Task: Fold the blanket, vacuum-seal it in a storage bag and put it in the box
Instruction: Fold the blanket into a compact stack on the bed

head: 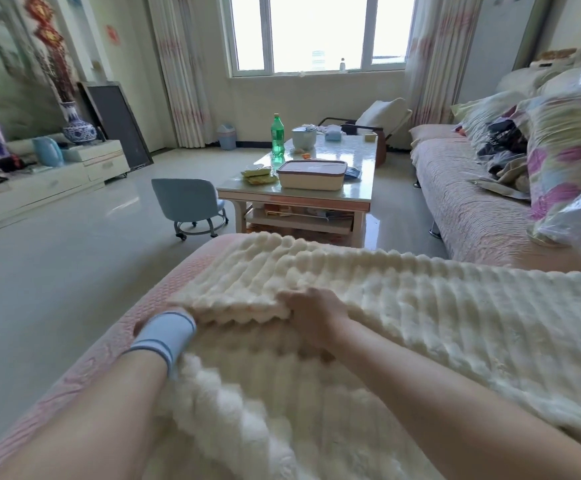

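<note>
Folding is the step in hand. The cream ribbed plush blanket [403, 313] lies across the pink quilted sofa seat [115, 344]. The right hand [311, 311] is closed on a folded edge. The left hand [164, 332], wearing a blue wristband, is tucked underneath; its grip cannot be told. Judged next: carry the fold over squarely. At 12 o'clock a glass-topped bench [358, 183] carries a beige lidded box [311, 174]; clear plastic-bagged floral bedding [566, 161] crowds 2 o'clock.

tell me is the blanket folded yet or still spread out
Partly folded: the cream blanket has a doubled layer at its far left corner, where both hands grip the edges; the rest lies spread across the pink sofa.
</note>
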Available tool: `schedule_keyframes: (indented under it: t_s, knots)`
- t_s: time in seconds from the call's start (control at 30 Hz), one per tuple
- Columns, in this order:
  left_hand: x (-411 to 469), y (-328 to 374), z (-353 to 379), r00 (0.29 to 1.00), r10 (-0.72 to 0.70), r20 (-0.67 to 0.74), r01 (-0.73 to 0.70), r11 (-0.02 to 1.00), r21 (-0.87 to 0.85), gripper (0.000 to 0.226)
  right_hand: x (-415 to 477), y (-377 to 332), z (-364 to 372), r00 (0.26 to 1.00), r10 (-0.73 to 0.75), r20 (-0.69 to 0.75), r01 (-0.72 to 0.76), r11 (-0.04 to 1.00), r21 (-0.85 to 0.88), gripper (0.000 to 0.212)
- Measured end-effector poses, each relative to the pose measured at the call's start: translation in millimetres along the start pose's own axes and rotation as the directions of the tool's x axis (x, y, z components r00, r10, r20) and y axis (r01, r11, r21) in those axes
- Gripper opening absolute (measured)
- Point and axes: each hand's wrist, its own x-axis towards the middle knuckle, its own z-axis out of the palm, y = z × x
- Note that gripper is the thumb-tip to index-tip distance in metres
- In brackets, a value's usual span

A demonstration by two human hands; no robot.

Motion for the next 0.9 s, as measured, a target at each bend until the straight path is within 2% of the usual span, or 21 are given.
schedule_keyframes:
  t_s: [0.03,0.1,0.13,0.2,0.27,0.3,0.33,0.37,0.4,0.43,0.47,0.53,0.57,0.63,0.7,0.8,0.9]
  knots:
    - [-6.2,-10.0,-2.1,0.997,0.025,0.072,-0.026,1.0,0.007,0.061,-1.3,-12.2,4.8,0.997,-0.059,0.051,0.058,0.998,0.01,0.032]
    - [-19.7,-17.1,-6.7,0.981,-0.046,0.187,0.036,0.998,0.054,0.068,-6.2,-30.5,18.2,0.973,-0.147,0.179,0.151,0.988,-0.009,0.041]
    - [-22.6,-15.8,-10.9,0.979,-0.076,0.188,0.061,0.994,0.087,0.063,-9.8,-35.8,25.3,0.963,-0.165,0.215,0.176,0.984,-0.035,0.046]
    - [-29.5,-5.6,-20.7,0.979,-0.166,0.118,0.146,0.977,0.158,0.045,-16.6,-35.1,34.5,0.966,-0.179,0.185,0.19,0.981,-0.044,0.053]
    - [-42.2,6.3,-28.8,0.987,-0.155,0.045,0.145,0.975,0.171,0.042,-25.2,-26.2,35.1,0.974,-0.183,0.137,0.185,0.983,-0.003,0.06]
    - [-47.8,15.0,-27.4,0.995,-0.051,-0.081,0.072,0.956,0.284,0.05,-29.9,-20.0,34.6,0.975,-0.185,0.12,0.188,0.982,-0.021,0.065]
    - [-53.7,25.6,-23.1,0.978,0.115,-0.173,-0.042,0.926,0.375,0.062,-34.5,-13.6,32.9,0.979,-0.173,0.104,0.181,0.981,-0.073,0.071]
    - [-58.1,35.0,-14.5,0.94,0.316,-0.128,-0.237,0.875,0.421,0.074,-38.6,-7.3,31.3,0.987,-0.128,0.099,0.141,0.98,-0.141,0.078]
    - [-63.7,43.5,-5.3,0.887,0.462,-0.016,-0.428,0.835,0.345,0.081,-43.2,-2.2,29.3,0.993,-0.042,0.107,0.064,0.977,-0.202,0.086]
    - [-71.2,50.0,2.5,0.841,0.532,0.098,-0.54,0.811,0.226,0.082,-49.0,2.2,27.4,0.991,0.066,0.12,-0.035,0.969,-0.245,0.093]
    - [-76.6,54.1,9.5,0.813,0.556,0.171,-0.58,0.799,0.159,0.076,-55.0,6.8,26.1,0.975,0.171,0.139,-0.13,0.955,-0.266,0.097]
    - [-81.1,57.0,16.5,0.827,0.507,0.242,-0.552,0.813,0.182,0.054,-69.5,17.9,25.1,0.929,0.302,0.214,-0.259,0.943,-0.207,0.094]
    - [-83.4,56.0,16.0,0.847,0.463,0.26,-0.518,0.829,0.21,0.045,-76.4,23.9,24.4,0.912,0.299,0.282,-0.277,0.954,-0.116,0.088]
    - [-91.4,63.0,11.3,0.888,0.358,0.29,-0.438,0.85,0.292,0.037,-95.4,37.0,18.4,0.903,0.202,0.379,-0.248,0.966,0.077,0.083]
    - [-100.8,76.4,6.2,0.907,0.318,0.275,-0.401,0.853,0.334,0.035,-114.4,49.2,4.9,0.918,0.149,0.368,-0.238,0.948,0.209,0.082]
    - [-126.7,114.0,3.1,0.875,0.437,0.209,-0.483,0.817,0.314,0.038,-145.4,74.0,-18.8,0.948,0.217,0.233,-0.274,0.928,0.252,0.072]
    - [-173.1,168.9,11.7,0.771,0.621,0.143,-0.637,0.745,0.197,0.057,-191.1,115.3,-36.5,0.912,0.369,0.176,-0.391,0.913,0.112,0.072]
